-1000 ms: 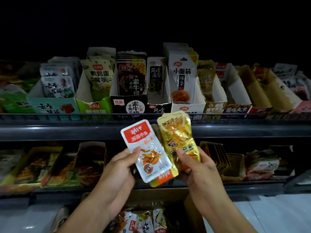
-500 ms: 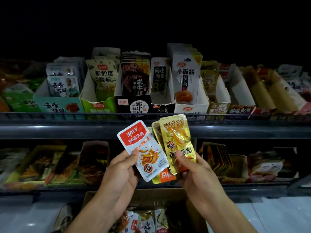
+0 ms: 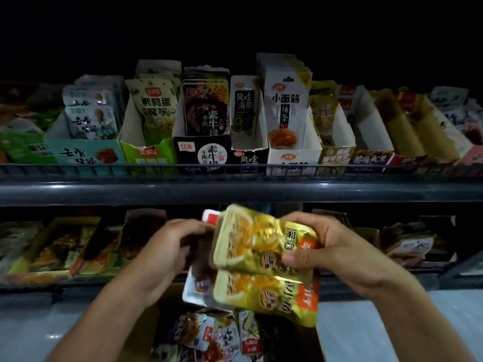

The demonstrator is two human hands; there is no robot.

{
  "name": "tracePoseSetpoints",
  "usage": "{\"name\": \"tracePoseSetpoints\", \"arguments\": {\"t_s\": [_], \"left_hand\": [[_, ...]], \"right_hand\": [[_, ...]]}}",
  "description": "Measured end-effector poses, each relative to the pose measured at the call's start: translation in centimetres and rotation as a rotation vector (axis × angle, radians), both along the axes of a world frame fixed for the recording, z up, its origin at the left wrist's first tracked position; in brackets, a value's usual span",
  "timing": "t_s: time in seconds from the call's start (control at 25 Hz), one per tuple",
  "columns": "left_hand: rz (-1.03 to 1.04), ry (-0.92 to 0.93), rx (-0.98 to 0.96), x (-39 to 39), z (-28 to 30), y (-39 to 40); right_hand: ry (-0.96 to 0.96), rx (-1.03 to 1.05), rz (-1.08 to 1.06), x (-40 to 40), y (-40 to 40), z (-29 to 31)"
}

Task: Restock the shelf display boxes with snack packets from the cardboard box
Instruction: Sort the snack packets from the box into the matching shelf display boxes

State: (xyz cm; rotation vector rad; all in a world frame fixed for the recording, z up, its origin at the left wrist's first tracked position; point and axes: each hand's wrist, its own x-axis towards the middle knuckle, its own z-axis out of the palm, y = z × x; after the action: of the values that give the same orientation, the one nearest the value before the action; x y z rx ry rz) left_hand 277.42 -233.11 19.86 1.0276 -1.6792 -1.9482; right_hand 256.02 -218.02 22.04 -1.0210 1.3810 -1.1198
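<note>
Your right hand (image 3: 337, 253) grips a gold snack packet (image 3: 261, 240) at the centre of the frame, thumb pressed on its face and fingers curled over its top edge at about 1 o'clock. A second gold packet (image 3: 264, 296) lies just below it, overlapping, toward 6 o'clock. Your left hand (image 3: 162, 259), at 9 o'clock from the packets, has its fingers curled round a white packet with a red corner (image 3: 210, 218), mostly hidden behind the gold ones. Below your wrists, at 6 o'clock, the cardboard box (image 3: 167, 296) sits open with more snack packets (image 3: 209, 333) lying loose inside. Above your hands, at 12 o'clock, the upper shelf (image 3: 240, 190) carries a row of display boxes behind a wire rail; the black display box (image 3: 201, 152) and the white display box (image 3: 294, 155) stand side by side with a narrow one between. The lower shelf trays (image 3: 57, 246) at 9 o'clock are dim and blurred.
</note>
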Motion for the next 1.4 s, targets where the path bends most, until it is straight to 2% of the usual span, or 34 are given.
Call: {"name": "tracePoseSetpoints", "arguments": {"t_s": [0.12,0.2,0.24,0.28,0.36,0.44,0.48,0.52,0.56,0.64,0.72,0.8,0.88,0.96,1.04,1.12,1.16,1.28,1.4], "left_hand": [[-0.461,-0.195,0.098,-0.8,-0.5,0.5],[-0.658,-0.338,0.105,-1.0,-0.2,1.3],[-0.687,-0.367,0.119,-1.0,-0.4,1.5],[-0.653,-0.377,0.151,-1.2,-0.5,1.8],[-0.486,-0.277,0.207,-1.7,-1.1,2.3],[-0.242,-0.144,0.264,-2.0,-1.6,2.1],[-0.125,-0.071,0.299,-2.2,-1.8,1.8],[-0.044,-0.013,0.33,-2.3,-1.8,1.7],[-0.001,0.027,0.345,-2.4,-1.7,1.7],[0.029,0.056,0.34,-2.6,-1.4,2.1],[0.064,0.074,0.305,-2.8,-1.3,2.4],[0.134,0.078,0.242,-2.9,-1.3,2.3],[0.185,0.023,0.107,-2.8,-1.1,2.1],[0.18,-0.043,-0.058,-2.8,-1.2,2.0],[0.119,-0.168,-0.272,-2.7,-1.4,2.3],[0.06,-0.29,-0.441,-2.8,-1.8,2.5],[0.05,-0.322,-0.466,-2.8,-1.8,2.5],[-0.018,-0.259,-0.44,-2.4,-1.2,2.7],[-0.105,-0.126,-0.239,-2.0,0.0,3.1]], "right_hand": [[0.13,0.195,0.304,-0.3,-0.1,0.3],[0.192,0.219,0.352,0.2,-0.3,-0.2],[0.207,0.194,0.326,0.5,-0.4,-0.5],[0.198,0.158,0.25,0.9,-0.6,-0.7],[0.105,0.059,-0.096,1.6,-1.0,-1.2],[-0.138,-0.08,-0.487,1.9,-1.5,-1.9],[-0.282,-0.118,-0.58,2.1,-1.7,-2.0],[-0.383,-0.11,-0.582,2.5,-1.8,-2.2],[-0.389,-0.067,-0.518,3.2,-1.9,-2.4],[-0.271,0.016,-0.445,4.4,-1.9,-3.0],[-0.215,-0.011,-0.609,4.6,-2.1,-3.3],[-0.256,-0.081,-0.796,3.7,-2.0,-3.0],[-0.357,-0.169,-0.816,2.4,-1.6,-2.2],[-0.385,-0.16,-0.636,2.7,-1.2,-1.7],[-0.245,-0.058,-0.464,4.4,-1.5,-2.2],[-0.111,-0.028,-0.443,5.9,-2.0,-3.1],[-0.102,-0.042,-0.467,6.3,-2.2,-3.5],[-0.193,-0.075,-0.543,6.5,-2.6,-3.8],[-0.4,-0.095,-0.563,5.7,-2.8,-3.9]]}}
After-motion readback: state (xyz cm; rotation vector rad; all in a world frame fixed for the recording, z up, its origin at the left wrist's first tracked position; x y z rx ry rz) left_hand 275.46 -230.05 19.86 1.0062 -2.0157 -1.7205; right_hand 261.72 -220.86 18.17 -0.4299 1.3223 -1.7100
